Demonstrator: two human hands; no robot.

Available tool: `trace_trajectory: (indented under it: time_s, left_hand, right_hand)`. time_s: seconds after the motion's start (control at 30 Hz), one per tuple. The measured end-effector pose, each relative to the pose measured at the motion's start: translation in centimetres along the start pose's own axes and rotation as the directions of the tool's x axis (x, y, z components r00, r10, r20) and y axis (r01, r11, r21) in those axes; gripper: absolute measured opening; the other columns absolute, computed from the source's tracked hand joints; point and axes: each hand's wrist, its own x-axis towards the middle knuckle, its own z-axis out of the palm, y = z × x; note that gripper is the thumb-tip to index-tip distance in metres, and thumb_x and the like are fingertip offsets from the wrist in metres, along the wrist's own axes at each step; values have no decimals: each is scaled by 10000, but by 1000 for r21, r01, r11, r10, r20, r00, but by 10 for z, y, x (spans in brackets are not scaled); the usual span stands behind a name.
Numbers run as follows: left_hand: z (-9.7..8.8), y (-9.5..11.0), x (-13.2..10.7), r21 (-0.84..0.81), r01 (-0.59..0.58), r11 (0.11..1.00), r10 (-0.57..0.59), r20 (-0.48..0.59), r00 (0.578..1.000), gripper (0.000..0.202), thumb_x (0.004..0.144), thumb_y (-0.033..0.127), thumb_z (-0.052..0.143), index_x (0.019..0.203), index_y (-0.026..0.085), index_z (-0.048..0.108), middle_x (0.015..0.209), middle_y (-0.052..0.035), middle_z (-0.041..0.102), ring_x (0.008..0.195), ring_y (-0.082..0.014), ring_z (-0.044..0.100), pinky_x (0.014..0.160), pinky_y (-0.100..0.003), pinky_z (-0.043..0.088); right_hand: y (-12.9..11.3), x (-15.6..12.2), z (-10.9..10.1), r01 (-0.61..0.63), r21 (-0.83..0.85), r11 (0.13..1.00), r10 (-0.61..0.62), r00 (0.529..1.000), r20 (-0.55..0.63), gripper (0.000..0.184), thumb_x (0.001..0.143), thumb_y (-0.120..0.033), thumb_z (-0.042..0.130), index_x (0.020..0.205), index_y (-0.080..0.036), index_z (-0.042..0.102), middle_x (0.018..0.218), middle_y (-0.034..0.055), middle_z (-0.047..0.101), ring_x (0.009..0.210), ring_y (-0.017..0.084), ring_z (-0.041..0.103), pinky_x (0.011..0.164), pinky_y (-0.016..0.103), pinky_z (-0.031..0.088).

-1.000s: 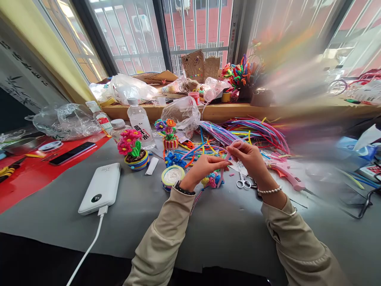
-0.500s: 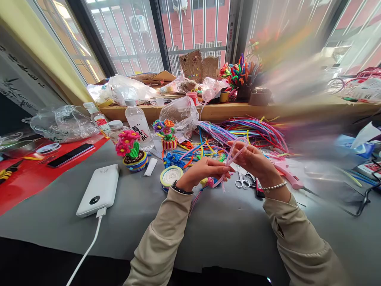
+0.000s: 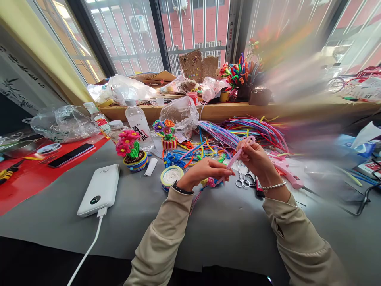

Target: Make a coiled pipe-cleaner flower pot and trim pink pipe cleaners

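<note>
A pink pipe cleaner (image 3: 238,155) stretches slantwise between both hands above the grey table (image 3: 143,214). My left hand (image 3: 205,171) pinches its lower end, close to a small pink and blue pipe-cleaner flower (image 3: 210,182) lying just below. My right hand (image 3: 256,157) is closed round the upper part, whose looped tip sticks out above the fingers. Small scissors (image 3: 240,182) lie under the right hand.
A white power bank (image 3: 99,190) with its cable lies at the left. Two pipe-cleaner flower pots (image 3: 131,151), a water bottle (image 3: 139,125), a white tape roll (image 3: 171,176), a heap of coloured pipe cleaners (image 3: 256,129) and a pink glue gun (image 3: 287,174) crowd the table's back.
The right hand has shifted right and up, pulling the pink pipe cleaner out straighter and more slanted. The left hand has stayed nearly still at its lower end.
</note>
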Motion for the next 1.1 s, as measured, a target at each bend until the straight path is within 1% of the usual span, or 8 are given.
trace_trajectory:
  time_s: [0.2, 0.33, 0.43, 0.6, 0.73, 0.8, 0.93, 1.1]
  left_hand:
    - [2, 5, -1, 9, 5, 1000, -6, 42, 999, 311, 689, 415, 588, 713, 116, 670, 691, -58, 615, 609, -102, 509, 544, -204, 377]
    - [2, 9, -3, 18, 17, 1000, -17, -3, 1000, 287, 671, 390, 608, 651, 109, 665, 569, -23, 554, 526, -75, 458, 490, -192, 344]
    - [2, 10, -3, -8, 20, 1000, -20, -32, 999, 275, 672, 382, 611, 675, 113, 669, 541, -4, 530, 502, -63, 445, 466, -179, 327]
    - [4, 6, -1, -150, 36, 988, -48, -76, 996, 230, 659, 335, 639, 731, 119, 671, 631, -31, 624, 561, -83, 536, 537, -188, 412]
    - [5, 0, 3, -176, 14, 984, -43, -161, 986, 206, 628, 288, 670, 746, 120, 682, 687, -51, 666, 613, -107, 588, 625, -223, 461]
    - [5, -2, 4, -161, 5, 987, -39, -208, 977, 186, 626, 277, 672, 727, 122, 684, 667, -46, 666, 582, -102, 587, 605, -218, 464]
    - [2, -2, 5, -89, -22, 996, -7, -316, 949, 171, 636, 295, 661, 644, 124, 671, 582, -22, 633, 486, -81, 549, 516, -194, 439]
    - [0, -1, 3, -59, -15, 998, -1, -263, 965, 198, 668, 318, 632, 620, 127, 652, 495, 7, 573, 442, -65, 514, 450, -168, 389]
  right_hand:
    - [-3, 0, 2, 9, -10, 1000, -10, 996, -90, 391, 514, -472, 709, 592, -178, 464, 491, -62, 352, 424, 28, 301, 384, 190, 258]
    - [-5, 0, -1, 45, -14, 999, -46, 989, -141, 404, 520, -503, 693, 618, -183, 467, 501, -70, 331, 420, 23, 276, 377, 185, 254]
    - [-6, 0, -5, 71, -36, 997, -76, 983, -169, 422, 530, -517, 681, 577, -180, 431, 502, -70, 325, 420, 22, 274, 376, 184, 265]
    - [-9, 0, -12, 84, -123, 989, -113, 960, -256, 268, 589, -367, 695, 625, -173, 513, 539, -48, 462, 461, 34, 410, 421, 175, 357]
    - [-15, -1, -19, 94, -211, 973, -165, 922, -351, 194, 598, -297, 697, 700, -172, 589, 588, -32, 549, 474, 38, 474, 448, 169, 413]
    - [-19, -2, -23, 61, -203, 977, -131, 926, -353, 204, 593, -292, 701, 738, -174, 620, 593, -30, 561, 478, 32, 486, 443, 150, 423]
    - [-24, -5, -35, -35, -91, 995, 8, 960, -280, 217, 593, -301, 704, 763, -180, 644, 604, -28, 572, 486, 17, 499, 433, 104, 433]
    - [-23, -4, -38, -59, 53, 997, 70, 966, -250, 269, 515, -356, 739, 689, -199, 607, 575, -48, 552, 481, 12, 507, 445, 82, 452]
